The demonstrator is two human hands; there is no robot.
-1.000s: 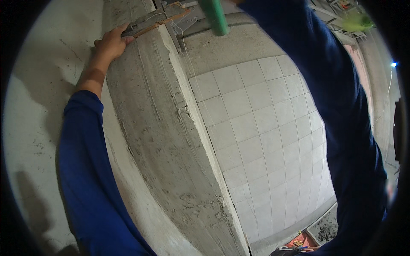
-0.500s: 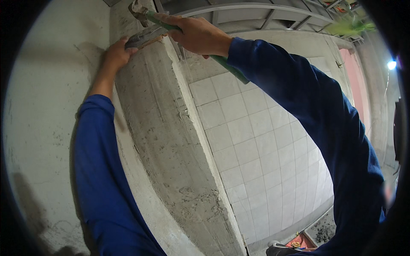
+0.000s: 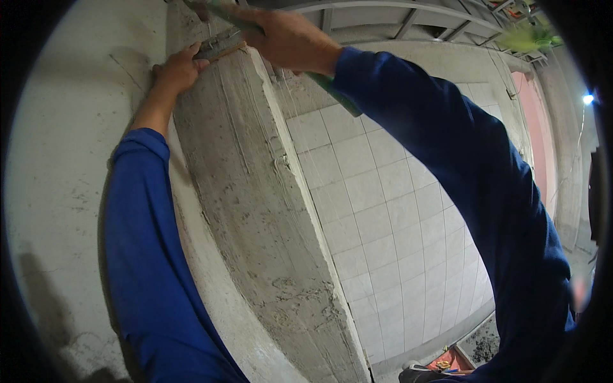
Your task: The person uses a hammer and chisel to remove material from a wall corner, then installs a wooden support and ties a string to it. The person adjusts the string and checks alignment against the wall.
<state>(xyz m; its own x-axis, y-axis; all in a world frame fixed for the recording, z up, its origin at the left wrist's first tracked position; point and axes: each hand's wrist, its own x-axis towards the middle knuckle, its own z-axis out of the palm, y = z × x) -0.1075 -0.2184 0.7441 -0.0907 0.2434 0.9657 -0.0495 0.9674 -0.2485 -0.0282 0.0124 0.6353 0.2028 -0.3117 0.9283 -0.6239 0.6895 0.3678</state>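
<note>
On the head cam, got left hand (image 3: 180, 69) part-curled, pinching the left end of a board (image 3: 220, 45) across the upper column (image 3: 255, 191), out to its right edge. Also got right hand (image 3: 290, 39) wrapped round a green hammer (image 3: 341, 99), near the board's other end.

From afar I see a bare left hand (image 3: 177, 71) and right hand (image 3: 290, 41), a creased blue left sleeve (image 3: 150, 255), a darker navy right sleeve (image 3: 447, 134).

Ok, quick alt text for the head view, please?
The right hand grips a green-handled, hammer-like tool near a board, whose end the left hand holds at a rough concrete pillar. Pale wall tiles show to the right.
</note>
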